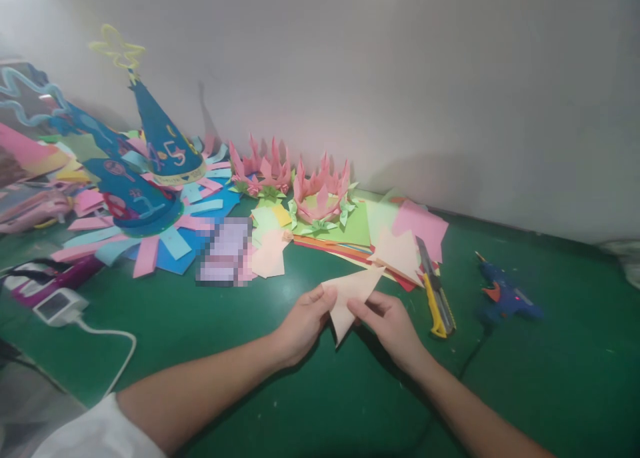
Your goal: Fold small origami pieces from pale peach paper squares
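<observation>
My left hand (305, 321) and my right hand (393, 325) both pinch a folded peach paper piece (350, 295) a little above the green table (250, 365). The paper is triangular, with one point toward the far right and another pointing down between my hands. My left fingers grip its left edge. My right fingers press on its lower middle.
Behind my hands lie a stack of coloured paper sheets (385, 235), two pink paper lotus flowers (320, 191), and blue cone hats (167, 145). A yellow utility knife (436, 291) and a blue glue gun (505, 295) lie to the right. A white charger with cable (63, 306) sits left.
</observation>
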Demonstrator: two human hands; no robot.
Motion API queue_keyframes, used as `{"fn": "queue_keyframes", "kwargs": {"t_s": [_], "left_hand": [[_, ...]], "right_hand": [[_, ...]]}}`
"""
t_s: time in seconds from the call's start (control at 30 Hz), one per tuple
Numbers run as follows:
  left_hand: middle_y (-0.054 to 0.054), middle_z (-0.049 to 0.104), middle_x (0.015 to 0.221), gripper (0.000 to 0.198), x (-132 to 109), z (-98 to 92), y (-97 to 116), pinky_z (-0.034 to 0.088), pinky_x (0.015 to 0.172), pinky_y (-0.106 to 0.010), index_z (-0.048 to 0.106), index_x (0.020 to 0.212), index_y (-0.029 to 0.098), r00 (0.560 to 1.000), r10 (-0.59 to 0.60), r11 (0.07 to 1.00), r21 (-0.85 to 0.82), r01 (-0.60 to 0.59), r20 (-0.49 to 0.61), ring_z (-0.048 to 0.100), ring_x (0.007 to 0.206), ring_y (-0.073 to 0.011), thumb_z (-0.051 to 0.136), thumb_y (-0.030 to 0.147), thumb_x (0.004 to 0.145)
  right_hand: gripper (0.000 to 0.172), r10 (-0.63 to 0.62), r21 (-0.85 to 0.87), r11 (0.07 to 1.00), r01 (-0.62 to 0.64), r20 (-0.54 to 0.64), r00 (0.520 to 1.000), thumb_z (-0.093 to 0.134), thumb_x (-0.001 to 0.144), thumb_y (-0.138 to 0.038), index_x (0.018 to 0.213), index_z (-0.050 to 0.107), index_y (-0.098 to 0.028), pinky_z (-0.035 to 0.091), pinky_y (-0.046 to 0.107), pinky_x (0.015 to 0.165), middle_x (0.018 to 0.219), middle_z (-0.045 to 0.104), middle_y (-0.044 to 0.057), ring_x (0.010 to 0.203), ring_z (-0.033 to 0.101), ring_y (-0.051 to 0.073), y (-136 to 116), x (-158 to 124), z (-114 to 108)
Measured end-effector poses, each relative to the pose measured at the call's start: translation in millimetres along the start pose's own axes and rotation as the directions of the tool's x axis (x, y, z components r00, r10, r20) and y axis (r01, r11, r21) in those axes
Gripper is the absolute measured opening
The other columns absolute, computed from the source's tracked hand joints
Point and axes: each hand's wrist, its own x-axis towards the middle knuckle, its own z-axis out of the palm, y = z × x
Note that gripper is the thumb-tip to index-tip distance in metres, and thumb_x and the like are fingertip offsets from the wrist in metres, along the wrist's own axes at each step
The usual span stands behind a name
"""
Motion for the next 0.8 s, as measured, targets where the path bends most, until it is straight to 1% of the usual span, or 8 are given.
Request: {"fn": "queue_keyframes", "kwargs": {"t_s": [0.07,0.13,0.27,0.37,0.43,0.53,0.7,0.8], "left_hand": [[-0.005,0.066,0.084,0.033,1,-2.1,-1,0.043,0.080,-0.028,0.063,0.095,0.013,1.000,0.014,0.999,0.048,-0.014,-0.001,0.058,0.076,-0.0139,0.059,0.042,0.080],[-0.004,0.065,0.082,0.035,2,-5.1,-1,0.043,0.078,-0.028,0.063,0.092,0.012,0.999,0.043,0.986,0.164,-0.041,-0.006,0.057,0.076,-0.0142,0.058,0.045,0.080],[-0.003,0.060,0.077,0.038,6,-9.9,6,0.041,0.073,-0.026,0.063,0.080,0.012,0.992,0.124,0.885,0.453,-0.110,-0.002,0.053,0.074,-0.0142,0.060,0.050,0.075],[-0.001,0.056,0.072,0.039,7,-11.3,11,0.039,0.066,-0.024,0.061,0.074,0.012,0.987,0.159,0.821,0.556,-0.133,0.002,0.049,0.068,-0.0120,0.062,0.051,0.071],[0.000,0.052,0.067,0.038,7,-11.4,12,0.036,0.058,-0.022,0.060,0.075,0.012,0.989,0.147,0.794,0.597,-0.112,-0.010,0.045,0.062,-0.0100,0.063,0.049,0.070],[0.002,0.048,0.061,0.034,5,-10.2,13,0.031,0.052,-0.021,0.057,0.073,0.012,0.991,0.133,0.770,0.632,-0.082,-0.033,0.039,0.055,-0.0078,0.063,0.046,0.071],[0.004,0.044,0.058,0.031,4,-6.8,15,0.031,0.052,-0.020,0.050,0.065,0.015,0.980,0.187,0.781,0.614,-0.110,-0.062,0.038,0.054,-0.0072,0.063,0.042,0.071],[0.005,0.044,0.058,0.030,4,-6.3,15,0.031,0.053,-0.020,0.046,0.064,0.015,0.982,0.177,0.809,0.577,-0.108,-0.065,0.038,0.055,-0.0068,0.063,0.039,0.071]], "right_hand": [[0.028,-0.001,0.012,1.000,0.001,0.008,1.000,0.065,0.072,-0.040,0.059,0.063,-0.016,0.044,0.025,0.053,0.051,0.057,-0.002,0.051,0.050,0.012,0,0,0],[0.024,-0.002,0.018,1.000,0.001,0.013,1.000,0.065,0.072,-0.039,0.065,0.066,-0.016,0.046,0.026,0.057,0.055,0.061,0.000,0.054,0.054,0.014,1,0,0],[0.028,0.005,-0.004,1.000,-0.005,0.030,1.000,0.064,0.074,-0.039,0.086,0.070,-0.015,0.050,0.029,0.064,0.074,0.071,0.005,0.067,0.062,0.019,5,1,-2],[0.029,-0.003,-0.057,0.998,0.006,0.051,0.999,0.063,0.075,-0.040,0.086,0.070,-0.014,0.051,0.031,0.067,0.079,0.072,0.007,0.071,0.064,0.021,7,1,-3],[0.029,-0.006,-0.116,0.993,0.012,0.059,0.998,0.063,0.074,-0.041,0.081,0.070,-0.014,0.051,0.032,0.067,0.077,0.071,0.007,0.072,0.064,0.022,7,1,-3],[0.029,0.005,-0.181,0.983,0.003,0.049,0.999,0.064,0.072,-0.043,0.072,0.068,-0.014,0.050,0.030,0.061,0.066,0.068,0.005,0.066,0.061,0.021,5,1,-2],[0.030,0.000,-0.078,0.997,0.002,0.026,1.000,0.062,0.075,-0.044,0.066,0.062,-0.015,0.044,0.024,0.054,0.062,0.061,0.001,0.059,0.055,0.015,3,1,-2],[0.032,0.000,-0.057,0.998,0.000,-0.011,1.000,0.061,0.075,-0.046,0.066,0.062,-0.016,0.043,0.023,0.054,0.061,0.060,0.000,0.058,0.053,0.014,3,1,-4]]}}
